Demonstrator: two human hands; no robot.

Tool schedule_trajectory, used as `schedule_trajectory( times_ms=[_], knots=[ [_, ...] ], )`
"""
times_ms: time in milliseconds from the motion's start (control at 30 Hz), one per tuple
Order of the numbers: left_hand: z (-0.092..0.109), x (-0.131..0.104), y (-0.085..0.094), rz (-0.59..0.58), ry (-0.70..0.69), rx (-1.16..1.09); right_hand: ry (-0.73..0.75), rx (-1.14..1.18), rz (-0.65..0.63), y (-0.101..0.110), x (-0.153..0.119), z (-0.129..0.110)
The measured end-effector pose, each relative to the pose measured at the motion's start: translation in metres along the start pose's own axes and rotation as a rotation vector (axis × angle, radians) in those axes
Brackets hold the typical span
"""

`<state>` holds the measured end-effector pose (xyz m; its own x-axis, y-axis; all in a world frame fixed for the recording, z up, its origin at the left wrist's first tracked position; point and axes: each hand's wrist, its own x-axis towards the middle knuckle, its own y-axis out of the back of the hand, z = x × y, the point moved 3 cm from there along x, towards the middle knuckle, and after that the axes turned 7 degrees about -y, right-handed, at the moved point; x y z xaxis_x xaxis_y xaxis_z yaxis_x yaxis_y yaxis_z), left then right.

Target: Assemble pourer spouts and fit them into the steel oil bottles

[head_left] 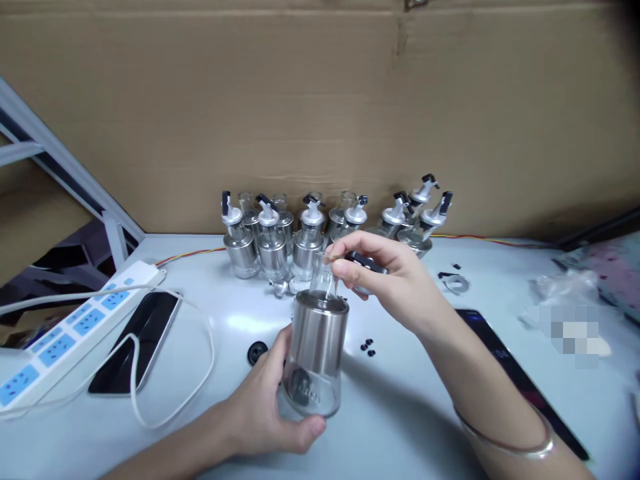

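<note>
My left hand [265, 407] is wrapped round a glass oil bottle [320, 333] with a brushed metal sleeve, tilted slightly above the table. At the bottle's neck, my right hand [385, 273] is closed, thumb and forefinger pinched by the mouth. A pour spout with a black lever [367, 262] shows between its fingers; most of it is hidden by the hand. Behind stand several similar bottles [241, 253], the front ones fitted with silver pour spouts [313, 212]. Loose silver spout parts [281, 287] lie just behind the held bottle.
A white power strip [75, 327], a dark phone [137, 343] and a looping white cable [210, 347] lie at left. Small black plugs [369, 347] and a round black piece [257, 352] are near my hands. Another phone [500, 353] and clear plastic bags [565, 293] lie right. Cardboard [320, 100] stands behind.
</note>
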<state>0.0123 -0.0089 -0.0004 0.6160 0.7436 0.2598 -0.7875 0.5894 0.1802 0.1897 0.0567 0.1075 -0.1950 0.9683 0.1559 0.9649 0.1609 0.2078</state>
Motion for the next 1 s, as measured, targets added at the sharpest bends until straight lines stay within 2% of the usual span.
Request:
schedule_trajectory(
  times_ms=[100,200,233,300,367,400,533,700,833,1000],
  knots=[
    [-0.003,0.001,-0.002,-0.001,-0.072,0.005,-0.023,-0.014,-0.084,0.0,0.004,0.005],
    [-0.006,0.0,-0.004,0.041,-0.065,-0.014,-0.118,0.027,-0.15,0.003,0.009,0.016],
    [-0.007,0.0,-0.005,0.05,-0.052,-0.027,-0.148,0.064,-0.118,0.005,0.011,0.021],
    [-0.009,0.0,-0.006,0.054,-0.035,-0.033,-0.169,0.158,0.029,0.011,0.014,0.029],
    [-0.011,0.001,-0.006,0.051,-0.022,-0.003,-0.125,0.253,0.18,0.014,0.017,0.033],
    [-0.012,0.001,-0.006,0.052,-0.017,0.018,-0.089,0.296,0.215,0.013,0.017,0.034],
    [-0.019,0.001,-0.005,0.053,-0.002,0.068,0.003,0.464,0.164,-0.003,0.017,0.031],
    [-0.024,-0.002,-0.005,0.04,0.034,0.081,-0.033,0.583,0.14,-0.016,0.017,0.033],
    [-0.026,-0.003,-0.006,0.048,0.056,0.094,-0.051,0.587,0.17,-0.015,0.017,0.036],
    [-0.025,-0.003,-0.007,0.075,0.057,0.065,-0.069,0.544,0.144,-0.021,0.015,0.037]
  ],
)
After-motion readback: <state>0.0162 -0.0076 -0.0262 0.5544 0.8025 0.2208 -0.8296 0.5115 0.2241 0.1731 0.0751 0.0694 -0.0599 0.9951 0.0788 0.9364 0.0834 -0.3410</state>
